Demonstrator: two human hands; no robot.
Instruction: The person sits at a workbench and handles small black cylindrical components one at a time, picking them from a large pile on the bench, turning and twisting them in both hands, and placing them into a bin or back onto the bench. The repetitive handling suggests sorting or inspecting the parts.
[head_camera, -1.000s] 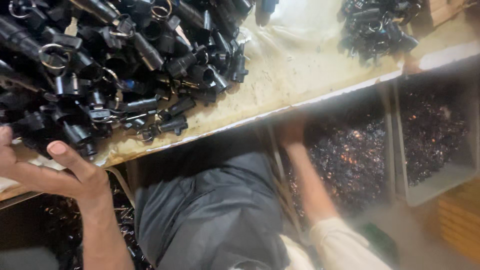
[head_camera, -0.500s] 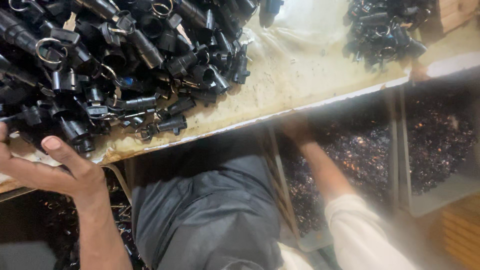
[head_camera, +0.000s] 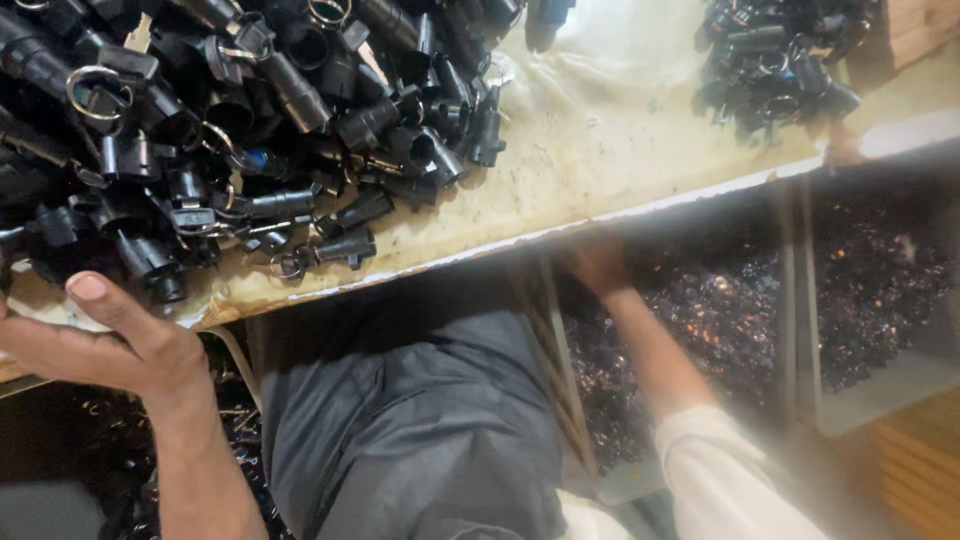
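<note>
Two hands apart: open left hand (head_camera: 95, 345) just near of the black plastic fitting heap (head_camera: 230, 140) on the table (head_camera: 600, 170); right hand (head_camera: 600, 265) under its edge, grip unclear.

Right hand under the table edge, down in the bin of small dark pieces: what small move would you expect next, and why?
Probably the right hand closes on a few small pieces in the bin and lifts back toward the table. It sits low in the bin, half hidden by the table edge, so its grip cannot be read. The left hand rests open at the edge of the pile of black plastic parts, holding nothing visible.
</note>
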